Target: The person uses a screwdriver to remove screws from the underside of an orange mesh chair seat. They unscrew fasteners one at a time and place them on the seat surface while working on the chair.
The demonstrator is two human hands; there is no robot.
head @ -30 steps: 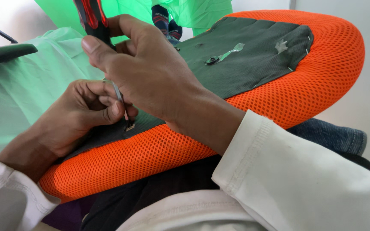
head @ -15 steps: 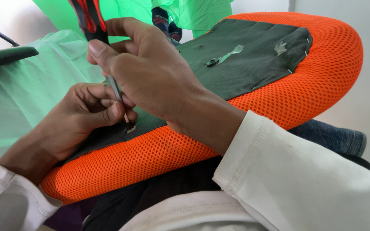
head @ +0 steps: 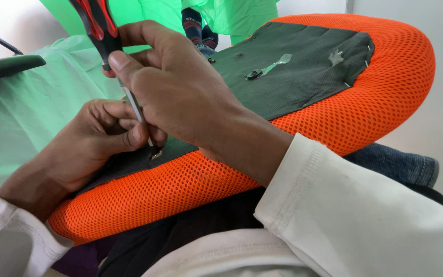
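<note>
No package, sign or screen shows in this view. The nearest thing to a label is a small pale, torn scrap of tape or sticker [head: 337, 56] stuck on the dark grey fabric panel [head: 303, 77] near its far right corner. A narrow pale-green translucent strip [head: 277, 63] lies flat near the panel's middle.

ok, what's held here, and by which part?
Right hand grips a screwdriver by its red-and-black handle. Left hand pinches the metal shaft near the tip, which rests on the dark fabric of the orange seat.
</note>
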